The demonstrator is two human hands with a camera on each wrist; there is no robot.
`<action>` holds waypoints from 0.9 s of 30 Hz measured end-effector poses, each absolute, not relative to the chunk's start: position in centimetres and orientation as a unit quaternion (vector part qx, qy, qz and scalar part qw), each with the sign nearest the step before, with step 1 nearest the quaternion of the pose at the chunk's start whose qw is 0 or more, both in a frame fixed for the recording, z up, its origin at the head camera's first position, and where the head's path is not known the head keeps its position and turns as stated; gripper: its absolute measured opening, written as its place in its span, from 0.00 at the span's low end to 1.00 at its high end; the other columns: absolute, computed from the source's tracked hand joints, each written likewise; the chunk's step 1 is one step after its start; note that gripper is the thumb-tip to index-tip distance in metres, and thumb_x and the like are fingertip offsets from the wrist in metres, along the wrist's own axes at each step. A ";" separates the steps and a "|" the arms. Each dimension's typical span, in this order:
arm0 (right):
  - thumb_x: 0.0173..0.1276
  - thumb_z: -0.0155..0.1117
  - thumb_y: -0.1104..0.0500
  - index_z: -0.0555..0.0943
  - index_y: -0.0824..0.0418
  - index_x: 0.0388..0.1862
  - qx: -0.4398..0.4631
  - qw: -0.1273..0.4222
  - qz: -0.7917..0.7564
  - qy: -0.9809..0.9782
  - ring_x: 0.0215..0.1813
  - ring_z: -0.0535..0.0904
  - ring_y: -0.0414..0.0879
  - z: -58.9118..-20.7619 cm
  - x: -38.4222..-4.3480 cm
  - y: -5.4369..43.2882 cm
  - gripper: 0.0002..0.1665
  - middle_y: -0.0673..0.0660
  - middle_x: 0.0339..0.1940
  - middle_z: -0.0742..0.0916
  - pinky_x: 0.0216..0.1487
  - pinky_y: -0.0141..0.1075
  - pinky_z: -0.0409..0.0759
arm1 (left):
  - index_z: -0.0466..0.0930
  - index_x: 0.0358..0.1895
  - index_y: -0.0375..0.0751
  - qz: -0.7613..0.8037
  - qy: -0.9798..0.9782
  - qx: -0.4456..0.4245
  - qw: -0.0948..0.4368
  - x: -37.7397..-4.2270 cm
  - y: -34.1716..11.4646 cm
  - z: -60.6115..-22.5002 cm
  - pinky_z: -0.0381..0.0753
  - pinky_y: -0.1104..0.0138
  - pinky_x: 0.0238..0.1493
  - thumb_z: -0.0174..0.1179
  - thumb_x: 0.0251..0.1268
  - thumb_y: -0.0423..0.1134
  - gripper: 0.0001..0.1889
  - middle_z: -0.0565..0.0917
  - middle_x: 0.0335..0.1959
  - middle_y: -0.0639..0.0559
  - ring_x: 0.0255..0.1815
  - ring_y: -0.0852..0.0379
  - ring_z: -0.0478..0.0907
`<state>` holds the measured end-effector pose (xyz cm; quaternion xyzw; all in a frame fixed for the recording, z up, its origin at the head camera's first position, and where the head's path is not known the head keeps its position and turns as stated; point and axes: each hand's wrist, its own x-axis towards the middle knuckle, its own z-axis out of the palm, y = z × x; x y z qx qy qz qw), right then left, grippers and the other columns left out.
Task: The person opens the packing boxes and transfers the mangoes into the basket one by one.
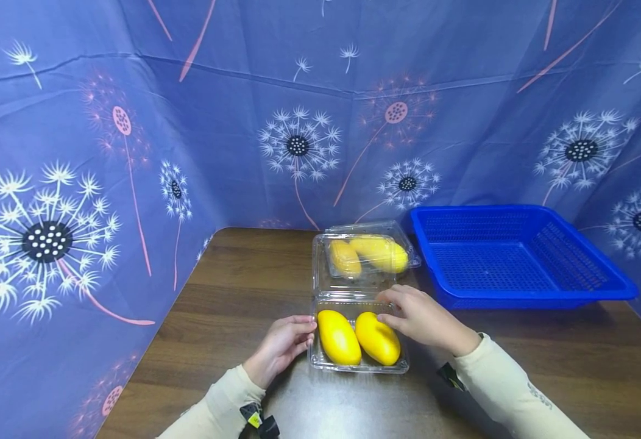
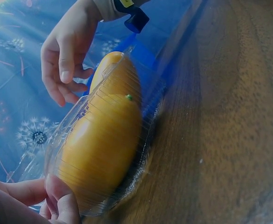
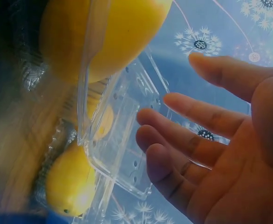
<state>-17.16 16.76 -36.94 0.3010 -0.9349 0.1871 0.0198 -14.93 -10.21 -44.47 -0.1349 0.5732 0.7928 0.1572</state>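
Two yellow mangoes [image 1: 339,337] lie side by side in a clear plastic clamshell box [image 1: 359,369] on the table, its lid [image 1: 353,289] folded open toward the back. At the box's left side, my left hand [image 1: 283,342] pinches the rim between thumb and fingers, close beside the nearer mango [image 2: 101,149] in the left wrist view. Over the right edge is my right hand [image 1: 416,314], fingers spread and slightly bent, near the right mango [image 1: 378,339]. In the right wrist view its fingers [image 3: 206,119] hold nothing.
Behind the open lid stands a second clear clamshell box [image 1: 412,259] with yellow mangoes [image 1: 375,251] inside. A blue plastic basket [image 1: 518,299] sits at the back right of the wooden table [image 1: 233,274]. A blue dandelion-print cloth [image 1: 320,79] hangs behind.
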 end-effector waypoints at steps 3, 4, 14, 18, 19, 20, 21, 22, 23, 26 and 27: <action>0.64 0.68 0.52 0.82 0.61 0.51 0.303 0.010 0.176 -0.936 0.45 0.80 0.48 -36.9 -16.9 16.6 0.20 0.55 0.45 0.86 0.48 0.44 0.81 | 0.74 0.47 0.27 0.793 0.573 -0.135 0.157 -14.9 -10.2 -44.5 0.78 0.76 0.31 0.58 0.63 0.26 0.11 0.79 0.27 0.54 0.25 0.63 0.74; 0.64 0.68 0.52 0.82 0.61 0.51 0.304 0.008 0.174 -0.937 0.47 0.80 0.49 -36.9 -16.8 16.6 0.20 0.56 0.46 0.86 0.50 0.47 0.81 | 0.74 0.47 0.27 0.793 0.573 -0.135 0.157 -15.0 -10.2 -44.5 0.78 0.76 0.31 0.58 0.63 0.26 0.11 0.79 0.27 0.54 0.26 0.63 0.74; 0.59 0.72 0.51 0.83 0.61 0.51 0.320 -0.011 0.150 -0.935 0.55 0.80 0.55 -37.0 -16.3 16.1 0.23 0.56 0.49 0.86 0.59 0.52 0.79 | 0.74 0.48 0.28 0.790 0.576 -0.134 0.159 -15.2 -10.3 -44.4 0.79 0.76 0.31 0.59 0.63 0.27 0.11 0.79 0.28 0.53 0.27 0.63 0.74; 0.58 0.73 0.50 0.83 0.61 0.50 0.332 -0.008 0.140 -0.933 0.51 0.80 0.52 -37.2 -16.1 16.0 0.24 0.55 0.47 0.86 0.55 0.49 0.80 | 0.74 0.49 0.27 0.787 0.579 -0.136 0.162 -15.2 -10.3 -44.5 0.79 0.75 0.32 0.59 0.63 0.27 0.12 0.79 0.29 0.53 0.27 0.62 0.74; 0.58 0.73 0.50 0.83 0.61 0.50 0.333 -0.009 0.139 -0.933 0.50 0.80 0.52 -37.2 -16.1 15.9 0.24 0.55 0.47 0.86 0.55 0.49 0.80 | 0.74 0.49 0.27 0.787 0.579 -0.136 0.163 -15.2 -10.3 -44.5 0.79 0.75 0.32 0.59 0.63 0.27 0.12 0.79 0.29 0.53 0.27 0.62 0.74; 0.58 0.73 0.50 0.83 0.61 0.50 0.335 -0.011 0.138 -0.932 0.50 0.80 0.51 -37.3 -16.0 15.9 0.24 0.56 0.47 0.86 0.54 0.48 0.80 | 0.74 0.49 0.27 0.787 0.579 -0.136 0.163 -15.1 -10.3 -44.5 0.79 0.76 0.32 0.59 0.63 0.27 0.12 0.79 0.29 0.53 0.27 0.62 0.74; 0.58 0.73 0.50 0.83 0.61 0.50 0.335 -0.013 0.137 -0.932 0.50 0.80 0.51 -37.3 -16.0 15.9 0.24 0.56 0.47 0.86 0.54 0.48 0.80 | 0.73 0.49 0.27 0.787 0.579 -0.136 0.163 -15.1 -10.3 -44.6 0.79 0.76 0.32 0.58 0.63 0.27 0.12 0.79 0.29 0.53 0.27 0.62 0.74; 0.57 0.73 0.50 0.83 0.61 0.50 0.336 -0.016 0.136 -0.932 0.50 0.80 0.51 -37.4 -15.9 15.8 0.24 0.56 0.47 0.86 0.54 0.48 0.80 | 0.73 0.49 0.27 0.787 0.580 -0.136 0.163 -15.1 -10.3 -44.6 0.79 0.76 0.32 0.58 0.64 0.27 0.12 0.79 0.29 0.53 0.27 0.62 0.74; 0.57 0.73 0.50 0.83 0.61 0.50 0.336 -0.018 0.136 -0.932 0.50 0.80 0.52 -37.4 -15.8 15.8 0.25 0.56 0.47 0.86 0.54 0.48 0.80 | 0.74 0.49 0.27 0.787 0.579 -0.137 0.162 -15.0 -10.3 -44.6 0.79 0.76 0.32 0.58 0.64 0.27 0.12 0.79 0.28 0.53 0.27 0.62 0.74; 0.56 0.74 0.48 0.83 0.61 0.50 0.335 -0.023 0.134 -0.932 0.49 0.80 0.51 -37.4 -15.7 15.6 0.26 0.56 0.47 0.86 0.53 0.48 0.81 | 0.74 0.48 0.27 0.789 0.578 -0.136 0.160 -14.9 -10.3 -44.6 0.79 0.76 0.32 0.58 0.63 0.27 0.12 0.79 0.28 0.53 0.27 0.63 0.74; 0.55 0.75 0.48 0.83 0.61 0.50 0.336 -0.023 0.132 -0.932 0.49 0.80 0.50 -37.4 -15.7 15.5 0.27 0.56 0.46 0.86 0.52 0.47 0.81 | 0.74 0.48 0.27 0.789 0.577 -0.136 0.160 -14.9 -10.3 -44.6 0.79 0.76 0.32 0.58 0.63 0.27 0.12 0.79 0.28 0.53 0.27 0.63 0.74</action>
